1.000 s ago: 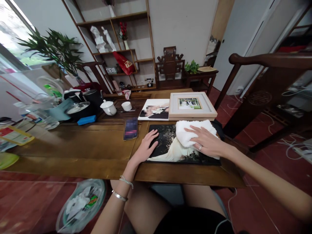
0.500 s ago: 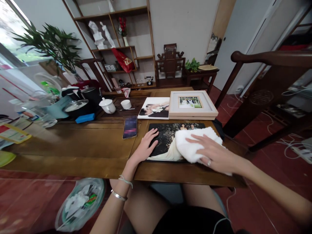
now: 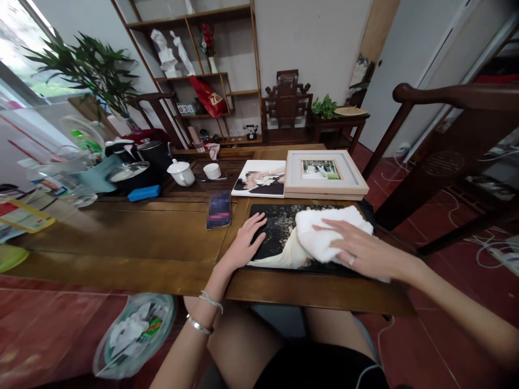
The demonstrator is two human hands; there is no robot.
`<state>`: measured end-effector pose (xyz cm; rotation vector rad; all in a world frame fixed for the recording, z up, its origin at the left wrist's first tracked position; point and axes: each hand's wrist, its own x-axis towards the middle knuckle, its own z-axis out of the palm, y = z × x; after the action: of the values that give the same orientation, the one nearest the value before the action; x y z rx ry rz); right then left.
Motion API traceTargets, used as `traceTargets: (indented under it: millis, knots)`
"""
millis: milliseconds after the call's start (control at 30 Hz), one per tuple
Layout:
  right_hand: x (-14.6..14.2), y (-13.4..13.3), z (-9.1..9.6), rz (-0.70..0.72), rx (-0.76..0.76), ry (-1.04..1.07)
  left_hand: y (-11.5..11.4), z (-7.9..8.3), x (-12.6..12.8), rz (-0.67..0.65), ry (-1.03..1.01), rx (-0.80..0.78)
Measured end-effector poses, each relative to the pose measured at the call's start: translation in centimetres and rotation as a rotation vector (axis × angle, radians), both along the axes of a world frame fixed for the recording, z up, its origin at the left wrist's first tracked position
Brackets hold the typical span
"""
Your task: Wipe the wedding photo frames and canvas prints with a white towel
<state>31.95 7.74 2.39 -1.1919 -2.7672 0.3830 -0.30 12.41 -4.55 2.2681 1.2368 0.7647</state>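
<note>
A dark photo panel [image 3: 275, 232] with a long pale dress in its picture lies flat near the table's front edge. My left hand [image 3: 248, 240] rests on its left edge, palm down and fingers stretched out. On the panel's right part, my right hand [image 3: 357, 248] presses a folded white towel [image 3: 314, 229], its fingers spread over the cloth and a ring on one of them. The towel hides much of the picture's right side. The thumb of my right hand is hard to make out.
Behind the panel lie a white photo print [image 3: 259, 183] and a light wooden picture frame [image 3: 352, 183]. A phone [image 3: 219, 209] sits to the left. Farther left are a white lidded cup [image 3: 181, 173] and a blue sponge [image 3: 144, 193]. A waste bin [image 3: 162, 340] stands below the table edge.
My right hand and the towel have shifted slightly, and the towel now covers the figures' heads at the picture's top. My left hand stays on the panel. The view has moved a little.
</note>
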Motion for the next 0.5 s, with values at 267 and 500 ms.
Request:
traceTargets:
  millis: [267,500]
  knots:
    - [-0.3,-9.4,0.4,0.047,-0.097,0.004,0.0,0.0,0.0,0.000,0.000,-0.004]
    - [-0.1,-2.2,0.5,-0.046,-0.067,0.044,-0.1,0.2,0.1,-0.006,0.006,0.006]
